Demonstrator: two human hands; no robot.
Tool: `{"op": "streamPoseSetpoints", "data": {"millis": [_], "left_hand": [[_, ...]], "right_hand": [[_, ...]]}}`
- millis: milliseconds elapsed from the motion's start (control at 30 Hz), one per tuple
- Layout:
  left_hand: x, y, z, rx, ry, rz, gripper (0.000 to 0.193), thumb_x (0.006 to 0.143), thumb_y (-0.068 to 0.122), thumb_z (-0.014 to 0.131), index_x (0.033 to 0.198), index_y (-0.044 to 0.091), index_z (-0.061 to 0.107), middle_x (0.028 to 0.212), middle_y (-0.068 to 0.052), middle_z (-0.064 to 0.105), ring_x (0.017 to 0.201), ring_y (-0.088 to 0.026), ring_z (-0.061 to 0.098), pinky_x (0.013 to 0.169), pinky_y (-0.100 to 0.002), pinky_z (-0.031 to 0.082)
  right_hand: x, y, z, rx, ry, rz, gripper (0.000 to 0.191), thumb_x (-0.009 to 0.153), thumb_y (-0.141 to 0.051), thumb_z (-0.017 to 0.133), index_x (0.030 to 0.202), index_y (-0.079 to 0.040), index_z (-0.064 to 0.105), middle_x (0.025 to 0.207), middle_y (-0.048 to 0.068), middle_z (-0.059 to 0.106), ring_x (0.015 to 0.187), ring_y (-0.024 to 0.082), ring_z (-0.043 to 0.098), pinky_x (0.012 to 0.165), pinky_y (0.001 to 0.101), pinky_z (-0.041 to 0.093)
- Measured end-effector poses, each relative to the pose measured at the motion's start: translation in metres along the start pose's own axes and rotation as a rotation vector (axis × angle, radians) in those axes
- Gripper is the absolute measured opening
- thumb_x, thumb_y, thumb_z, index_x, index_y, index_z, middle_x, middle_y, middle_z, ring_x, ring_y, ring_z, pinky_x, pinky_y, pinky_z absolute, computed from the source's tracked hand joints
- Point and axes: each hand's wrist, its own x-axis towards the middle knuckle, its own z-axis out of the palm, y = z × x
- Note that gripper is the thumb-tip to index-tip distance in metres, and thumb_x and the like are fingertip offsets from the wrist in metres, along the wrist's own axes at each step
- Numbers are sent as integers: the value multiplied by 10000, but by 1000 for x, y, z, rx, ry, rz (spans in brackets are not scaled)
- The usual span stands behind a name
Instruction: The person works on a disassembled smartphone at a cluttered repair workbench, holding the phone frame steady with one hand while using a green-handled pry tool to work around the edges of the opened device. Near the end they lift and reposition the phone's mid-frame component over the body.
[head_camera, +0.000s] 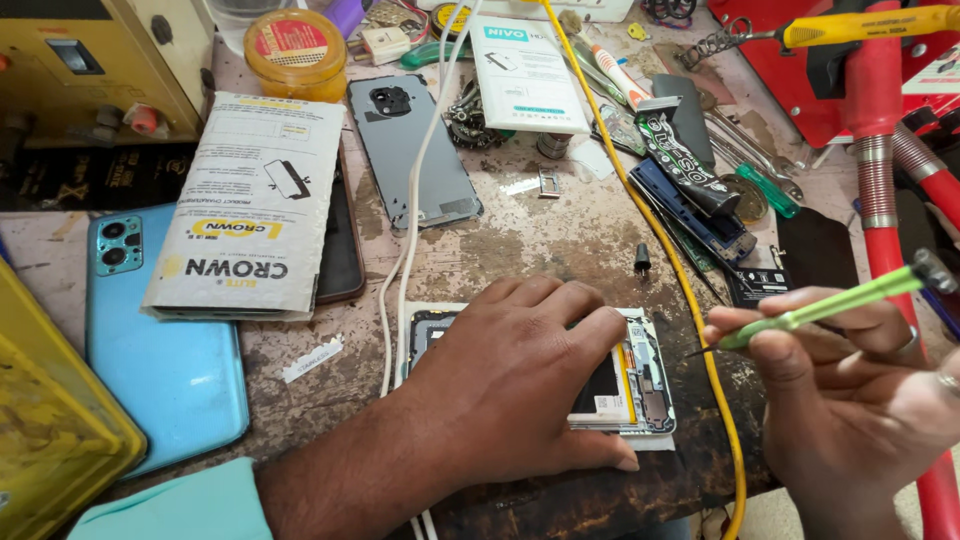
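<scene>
My left hand (520, 375) lies flat, palm down, on an opened phone (645, 385) whose back is off, so its battery and circuit boards show at the right end. My right hand (850, 385) holds a green-handled screwdriver (830, 305), its thin tip pointing left and hovering just right of the phone's edge. A grey phone back cover (415, 150) lies further back on the worn bench.
A light blue phone (160, 330) and a white packet (250, 205) lie at the left. White cables (405, 250) and a yellow cable (690, 300) cross the bench. Tools, tweezers and a glue tube (680, 160) crowd the back right; red pipes (880, 170) stand at right.
</scene>
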Motion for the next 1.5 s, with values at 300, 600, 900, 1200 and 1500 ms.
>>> {"op": "streamPoseSetpoints", "data": {"millis": [300, 600, 900, 1200, 1500], "left_hand": [[0, 1, 0, 6, -19, -13, 780, 661, 635, 807, 1154, 60, 618, 1151, -127, 636, 1164, -347, 587, 979, -492, 434], [-1, 1, 0, 12, -10, -4, 779, 669, 640, 802, 1159, 62, 617, 1150, -124, 635, 1158, -344, 593, 973, -495, 441], [0, 1, 1, 15, -22, -15, 787, 665, 644, 799, 1167, 66, 618, 1138, -120, 634, 1157, -343, 593, 960, -496, 441], [-1, 3, 0, 15, -9, -2, 806, 670, 649, 797, 1190, 60, 615, 1151, -124, 630, 1157, -345, 593, 956, -498, 442], [-1, 4, 0, 15, -23, -12, 796, 664, 648, 797, 1178, 66, 618, 1144, -118, 631, 1158, -341, 590, 963, -494, 437]], "right_hand": [[-2, -12, 11, -81, -62, -39, 344, 1054, 121, 674, 1293, 16, 452, 1102, 172, 669, 985, 285, 768, 918, 395, 687], [2, -16, 17, -34, -75, -46, 488, 1021, 117, 666, 1379, -26, 366, 1103, 137, 666, 981, 245, 762, 934, 385, 685], [4, -12, 15, -2, -73, -3, 418, 995, 113, 660, 1310, -6, 413, 1110, 135, 679, 965, 235, 764, 928, 373, 682], [5, -18, 16, -17, -79, 33, 381, 966, 116, 652, 1262, 2, 440, 1113, 137, 674, 979, 240, 759, 937, 373, 674], [5, -17, 9, -60, -187, 30, 214, 1030, 92, 624, 1215, 45, 528, 1084, 173, 693, 1010, 253, 763, 939, 346, 658]]}}
